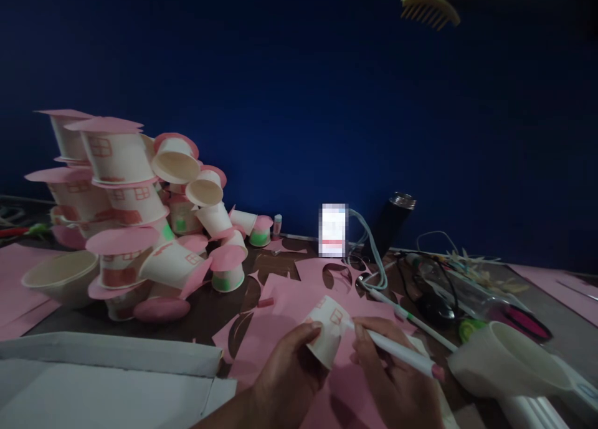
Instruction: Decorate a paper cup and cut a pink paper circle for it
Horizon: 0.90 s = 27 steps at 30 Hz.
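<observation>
Tilted in my left hand (292,370) is a white paper cup (328,339) with red window outlines drawn on its side. My left thumb presses on the cup's wall, and the fingers go round underneath. My right hand (390,367) grips a white marker (402,352) with a reddish end cap. The marker's tip is at the cup's right side, beside a drawn window; whether it touches I cannot tell. Beneath both hands lies a pink paper sheet (266,348).
Decorated cups with pink paper roofs (124,158) are piled at the left, behind a white box (103,385). A lit phone (333,231) and a black bottle (392,223) stand at the back. On the right are a pale bowl (509,360), a computer mouse (434,307) and cables (374,254).
</observation>
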Each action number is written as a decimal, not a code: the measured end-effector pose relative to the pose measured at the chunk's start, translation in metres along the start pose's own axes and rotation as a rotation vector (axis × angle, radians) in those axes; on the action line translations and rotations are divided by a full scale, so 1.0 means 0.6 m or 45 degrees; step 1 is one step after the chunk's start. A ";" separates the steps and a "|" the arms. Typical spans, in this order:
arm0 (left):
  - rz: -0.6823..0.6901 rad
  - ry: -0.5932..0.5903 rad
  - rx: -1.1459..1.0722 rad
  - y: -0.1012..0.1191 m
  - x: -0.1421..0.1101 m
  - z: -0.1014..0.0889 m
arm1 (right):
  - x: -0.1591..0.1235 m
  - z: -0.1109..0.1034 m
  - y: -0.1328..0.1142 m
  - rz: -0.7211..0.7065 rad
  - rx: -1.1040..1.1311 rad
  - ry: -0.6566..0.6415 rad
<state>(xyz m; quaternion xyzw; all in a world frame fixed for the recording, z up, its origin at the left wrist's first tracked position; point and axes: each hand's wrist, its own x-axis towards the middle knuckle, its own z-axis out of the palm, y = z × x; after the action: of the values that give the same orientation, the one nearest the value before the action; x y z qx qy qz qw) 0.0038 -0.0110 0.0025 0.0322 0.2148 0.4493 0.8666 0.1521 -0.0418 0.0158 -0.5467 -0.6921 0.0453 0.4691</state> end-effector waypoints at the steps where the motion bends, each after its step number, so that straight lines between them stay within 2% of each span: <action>1: 0.001 0.010 -0.002 0.000 0.000 -0.001 | 0.000 0.000 -0.001 0.000 0.004 0.021; 5: 0.006 0.052 -0.001 -0.001 0.001 -0.001 | 0.002 -0.002 -0.006 0.043 0.053 0.100; 11: -0.005 0.079 -0.018 0.001 0.000 0.007 | 0.006 -0.003 -0.008 0.035 0.035 0.062; 17: -0.015 0.003 0.002 0.000 -0.002 0.007 | 0.001 -0.001 -0.002 0.071 0.100 0.044; 23: -0.016 0.093 0.040 0.000 -0.003 0.006 | 0.005 0.000 -0.003 0.056 0.072 0.028; 27: -0.004 0.042 0.026 0.001 -0.004 0.007 | 0.003 0.000 -0.005 0.018 0.022 0.016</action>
<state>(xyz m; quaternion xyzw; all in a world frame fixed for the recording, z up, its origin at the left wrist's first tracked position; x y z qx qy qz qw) 0.0037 -0.0117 0.0072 0.0332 0.2336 0.4463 0.8632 0.1502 -0.0414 0.0189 -0.5477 -0.6850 0.0513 0.4778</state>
